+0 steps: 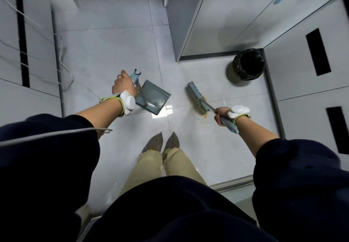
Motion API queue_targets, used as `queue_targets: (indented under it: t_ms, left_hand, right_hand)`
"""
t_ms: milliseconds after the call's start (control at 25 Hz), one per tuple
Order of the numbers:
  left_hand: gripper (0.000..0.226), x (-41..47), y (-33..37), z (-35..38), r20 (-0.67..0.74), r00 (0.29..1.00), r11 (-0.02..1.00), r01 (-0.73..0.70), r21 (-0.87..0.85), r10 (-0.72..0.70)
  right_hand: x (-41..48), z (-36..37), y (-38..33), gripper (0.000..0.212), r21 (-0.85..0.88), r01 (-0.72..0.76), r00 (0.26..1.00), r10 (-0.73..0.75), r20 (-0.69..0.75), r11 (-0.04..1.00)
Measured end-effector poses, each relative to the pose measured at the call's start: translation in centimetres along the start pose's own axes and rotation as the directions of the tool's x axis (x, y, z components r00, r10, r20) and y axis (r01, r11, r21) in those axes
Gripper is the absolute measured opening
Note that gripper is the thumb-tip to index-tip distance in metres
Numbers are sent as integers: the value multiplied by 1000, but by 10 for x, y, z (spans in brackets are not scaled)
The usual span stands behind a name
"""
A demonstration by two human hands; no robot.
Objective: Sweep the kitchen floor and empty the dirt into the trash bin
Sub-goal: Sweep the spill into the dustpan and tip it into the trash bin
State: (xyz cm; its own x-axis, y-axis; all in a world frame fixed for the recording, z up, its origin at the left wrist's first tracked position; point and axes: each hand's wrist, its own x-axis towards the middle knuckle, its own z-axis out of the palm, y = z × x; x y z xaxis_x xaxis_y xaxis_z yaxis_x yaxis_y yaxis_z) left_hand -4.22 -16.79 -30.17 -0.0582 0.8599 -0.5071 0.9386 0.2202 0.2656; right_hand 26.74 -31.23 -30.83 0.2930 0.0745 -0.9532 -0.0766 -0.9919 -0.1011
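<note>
My left hand (pixel 123 85) grips the upright handle of a grey-blue dustpan (pixel 154 98), which rests on the white tile floor with some light crumbs near its lip. My right hand (pixel 221 116) is closed on the handle of a grey-blue broom (pixel 196 98). The broom head lies on the floor to the right of the dustpan, apart from it. Yellowish dirt (pixel 204 116) sits beside and under the bristles. A black-lined trash bin (pixel 245 65) stands in the corner at the upper right, beyond the broom.
White cabinets (pixel 217 26) rise behind the bin and along the right side (pixel 311 71). A wall with loose white cables (pixel 64 67) runs along the left. My feet in shoe covers (pixel 161 142) stand just below the dustpan and broom.
</note>
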Motion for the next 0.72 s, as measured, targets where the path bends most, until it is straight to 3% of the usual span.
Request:
queue_targets:
  t_ms: [160, 280, 400, 600, 720]
  left_hand:
    - [50, 9, -5, 3, 79, 991, 992, -101, -75, 107]
    - [47, 10, 7, 8, 115, 964, 953, -210, -220, 239]
    - [38, 3, 34, 19, 41, 956, 905, -261, -336, 291]
    - [36, -3, 87, 42, 54, 923, 886, -349, -304, 382]
    - [31, 4, 107, 53, 152, 888, 889, -395, -230, 434]
  right_hand:
    - [7, 8, -11, 26, -88, 22, 1000, -20, 23, 996]
    - [11, 7, -10, 27, 17, 13, 1000, -13, 18, 1000]
    - [24, -3, 1, 27, 30, 28, 999, -27, -20, 999]
    - [47, -41, 31, 26, 127, 63, 996, -54, -73, 990]
    - [68, -73, 50, 27, 353, -5, 994, 44, -101, 936]
